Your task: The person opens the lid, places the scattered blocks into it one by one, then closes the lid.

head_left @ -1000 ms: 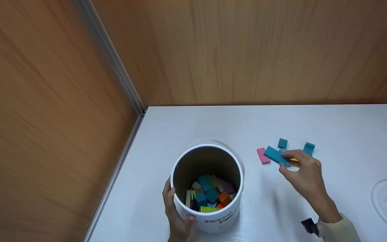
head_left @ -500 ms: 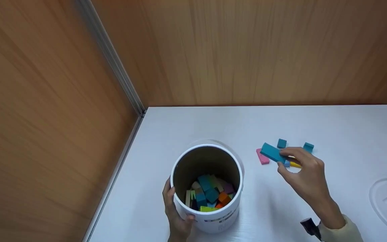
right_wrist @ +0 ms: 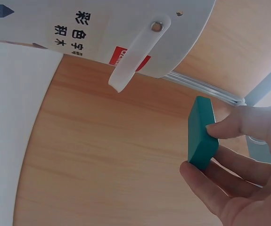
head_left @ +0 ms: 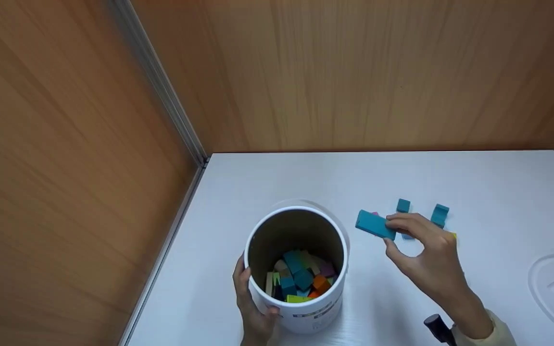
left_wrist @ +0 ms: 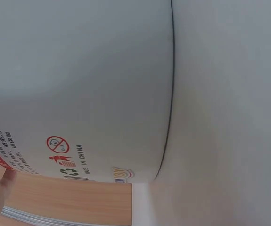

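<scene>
My right hand (head_left: pixel 428 252) pinches a flat teal toy block (head_left: pixel 372 224) between thumb and fingers, held over the table to the right of the bucket. In the right wrist view the teal block (right_wrist: pixel 202 134) stands on end in the fingers, with the bucket's side and plastic handle (right_wrist: pixel 135 54) nearby. My left hand (head_left: pixel 254 307) grips the near left side of the white bucket (head_left: pixel 311 318). Inside lie several coloured blocks (head_left: pixel 301 276). Printed marks cover the bucket's wall (left_wrist: pixel 97 117) in the left wrist view.
Behind my right hand lie a teal cube (head_left: pixel 403 205), a teal block with a curved part (head_left: pixel 439 215), a blue piece (head_left: pixel 408 236) and partly hidden pink and yellow ones. A round white lid (head_left: pixel 541 276) sits at right. Wooden panels (head_left: pixel 354 77) enclose the white table.
My right hand has moved left with the teal block, away from the loose blocks and nearer the bucket. The left hand and bucket have stayed in place.
</scene>
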`<state>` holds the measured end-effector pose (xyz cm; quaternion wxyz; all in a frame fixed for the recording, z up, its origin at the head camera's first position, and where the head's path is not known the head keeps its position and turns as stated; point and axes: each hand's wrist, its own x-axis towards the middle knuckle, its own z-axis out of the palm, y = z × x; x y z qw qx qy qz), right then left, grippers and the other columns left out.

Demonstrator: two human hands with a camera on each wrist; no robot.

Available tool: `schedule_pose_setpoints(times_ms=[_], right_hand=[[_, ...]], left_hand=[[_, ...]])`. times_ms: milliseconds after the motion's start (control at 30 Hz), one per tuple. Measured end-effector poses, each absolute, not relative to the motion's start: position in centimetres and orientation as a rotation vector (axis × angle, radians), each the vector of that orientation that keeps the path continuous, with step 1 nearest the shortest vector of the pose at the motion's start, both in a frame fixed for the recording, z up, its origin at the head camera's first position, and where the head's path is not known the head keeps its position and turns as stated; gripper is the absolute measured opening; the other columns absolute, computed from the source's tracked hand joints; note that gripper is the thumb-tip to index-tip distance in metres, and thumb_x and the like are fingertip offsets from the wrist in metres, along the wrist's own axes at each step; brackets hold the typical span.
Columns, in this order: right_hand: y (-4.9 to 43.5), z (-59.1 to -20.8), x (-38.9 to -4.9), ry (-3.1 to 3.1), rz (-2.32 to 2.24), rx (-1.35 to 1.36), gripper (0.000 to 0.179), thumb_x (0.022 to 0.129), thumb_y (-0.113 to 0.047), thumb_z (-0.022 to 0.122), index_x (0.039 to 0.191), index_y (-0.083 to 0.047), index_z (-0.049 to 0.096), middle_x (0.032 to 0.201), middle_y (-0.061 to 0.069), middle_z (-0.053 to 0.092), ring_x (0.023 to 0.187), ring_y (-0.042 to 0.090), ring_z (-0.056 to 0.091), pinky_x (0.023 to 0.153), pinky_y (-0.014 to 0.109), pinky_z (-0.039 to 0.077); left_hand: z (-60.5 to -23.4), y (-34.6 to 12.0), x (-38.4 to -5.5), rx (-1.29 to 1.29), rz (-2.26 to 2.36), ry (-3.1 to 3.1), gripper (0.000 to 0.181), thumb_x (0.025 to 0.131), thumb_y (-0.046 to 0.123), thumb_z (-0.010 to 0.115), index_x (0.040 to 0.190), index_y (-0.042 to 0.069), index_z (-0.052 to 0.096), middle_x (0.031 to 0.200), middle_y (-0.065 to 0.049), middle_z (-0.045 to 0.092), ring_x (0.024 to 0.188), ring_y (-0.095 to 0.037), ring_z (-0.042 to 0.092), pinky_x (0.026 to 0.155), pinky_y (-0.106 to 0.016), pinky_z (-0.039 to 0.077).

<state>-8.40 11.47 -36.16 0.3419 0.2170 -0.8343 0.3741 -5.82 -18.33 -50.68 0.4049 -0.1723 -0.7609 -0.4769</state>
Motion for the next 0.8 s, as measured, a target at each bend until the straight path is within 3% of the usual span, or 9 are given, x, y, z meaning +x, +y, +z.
schedule_pose_setpoints(times_ms=[433,800], right_hand=[[10.2,-35.2,-7.0,-2.199,0.908,0.638,0.042,0.059,0.004,0.084,0.099,-0.004,0.071,0.099,0.001,0.069,0.090,0.018,0.067,0.086,0.008,0.041],[8.6,-35.3,-6.4,-2.242,0.976,0.730,0.041,0.061,0.007,0.083,0.096,-0.008,0.070,0.104,-0.002,0.067,0.093,0.012,0.064,0.082,0.011,0.047]], left_hand=[[-50.6,-18.3,-5.9,-0.444,-1.215,-1.913,0.081,0.090,0.061,0.045,0.136,-0.001,0.024,0.146,-0.026,0.024,0.130,-0.034,0.032,0.106,-0.039,0.032],[-50.5,-18.1,-6.0,-0.446,-1.251,-1.916,0.080,0.090,0.061,0.047,0.137,0.000,0.023,0.147,-0.025,0.022,0.131,-0.034,0.031,0.106,-0.043,0.033]])
